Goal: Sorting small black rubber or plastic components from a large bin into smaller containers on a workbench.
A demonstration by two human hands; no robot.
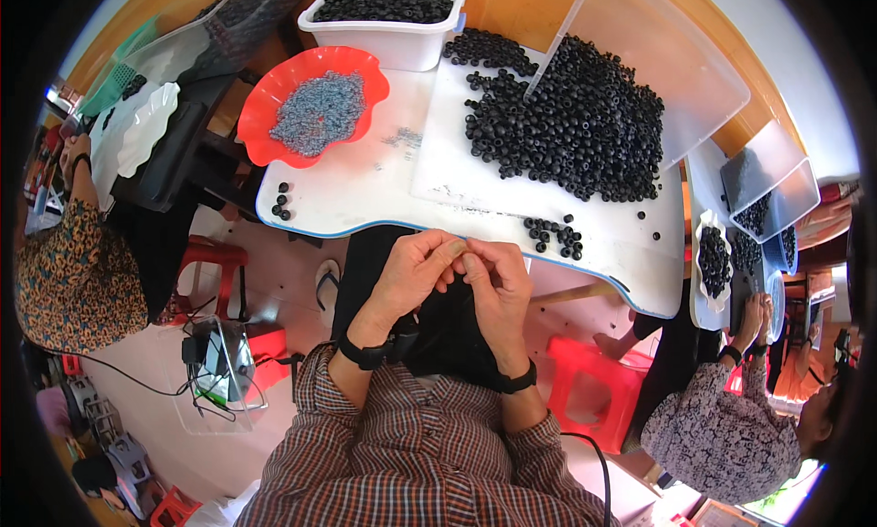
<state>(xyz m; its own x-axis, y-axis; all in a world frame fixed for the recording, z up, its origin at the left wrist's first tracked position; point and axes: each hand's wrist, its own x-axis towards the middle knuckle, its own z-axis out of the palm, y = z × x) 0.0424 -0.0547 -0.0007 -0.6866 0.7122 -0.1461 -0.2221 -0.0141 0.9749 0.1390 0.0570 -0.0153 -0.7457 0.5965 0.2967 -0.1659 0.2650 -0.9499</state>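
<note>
Just off the table's near edge, my left hand [408, 269] and my right hand [500, 288] meet with thumbs and fingertips pinched together. Whatever lies between the fingertips is too small and too covered to make out. Ahead and to the right, a large heap of small black ring-like pieces [585, 125] spreads over the white table [365, 194]. A small cluster of the same black pieces [553, 237] sits by the edge near my right hand. Farther left, a red scalloped dish [256, 121] holds many tiny grey-blue parts [320, 111].
A white tub [379, 45] full of black pieces stands at the back. A clear plastic bin [699, 79] leans over the heap. A few black pieces [281, 201] lie at the table's left end. Other people work on the left [82, 271] and right [722, 426]; a red stool [594, 390] stands below.
</note>
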